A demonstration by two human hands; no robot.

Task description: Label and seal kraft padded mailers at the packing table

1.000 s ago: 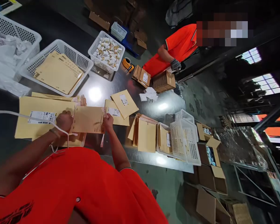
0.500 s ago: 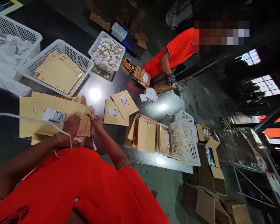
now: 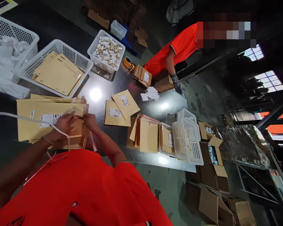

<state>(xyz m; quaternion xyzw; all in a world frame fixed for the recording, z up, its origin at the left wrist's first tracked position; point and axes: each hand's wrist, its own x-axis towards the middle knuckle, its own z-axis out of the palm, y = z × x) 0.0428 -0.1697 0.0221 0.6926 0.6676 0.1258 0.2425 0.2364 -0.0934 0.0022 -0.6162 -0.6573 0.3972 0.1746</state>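
Observation:
A yellow-brown padded envelope (image 3: 55, 108) with a white printed label (image 3: 49, 120) lies on a stack of similar envelopes at the table's near left. My left hand (image 3: 66, 123) is on its right part, fingers curled and closed on the paper by the flap. My right hand (image 3: 90, 121) pinches the envelope's open edge, close to the left fingertips. A thin pinkish strip (image 3: 93, 142) hangs below my right hand. Two labelled envelopes (image 3: 124, 105) lie just to the right of it. A white cable (image 3: 25, 118) crosses over the stack and my left wrist.
White baskets hold more envelopes (image 3: 58, 73), small bottles (image 3: 108, 53) and plastic bags (image 3: 8, 53). A tape dispenser (image 3: 128, 63) sits behind. At right are upright envelopes (image 3: 148, 135) and stacked baskets (image 3: 188, 138). Across the table, a co-worker's gloved hand (image 3: 176, 81) is beside brown cardboard pieces (image 3: 163, 82).
The flap raised between my hands now lies lower, and both hands have shifted slightly left and up. The co-worker's gloved hand has moved right, off the cardboard pieces.

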